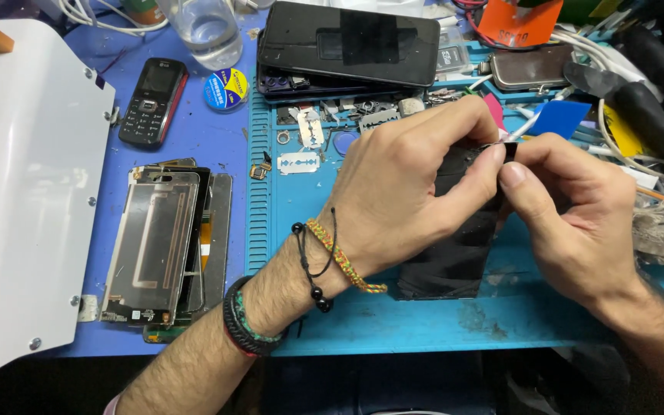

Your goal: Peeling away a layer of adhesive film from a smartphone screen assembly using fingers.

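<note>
A black phone lies tilted on the blue repair mat. My left hand wraps over its upper part and grips it. My right hand pinches at the phone's top edge with thumb and forefinger, touching the left fingertips. A thin white cable or tool rises from between the fingers; what holds it is hidden. Bracelets sit on my left wrist.
Razor blades and small parts lie at the mat's far side. Stacked dark phones sit behind them. A disassembled phone frame, a small keypad phone, a clear glass and a white machine are at left. Cables clutter the right.
</note>
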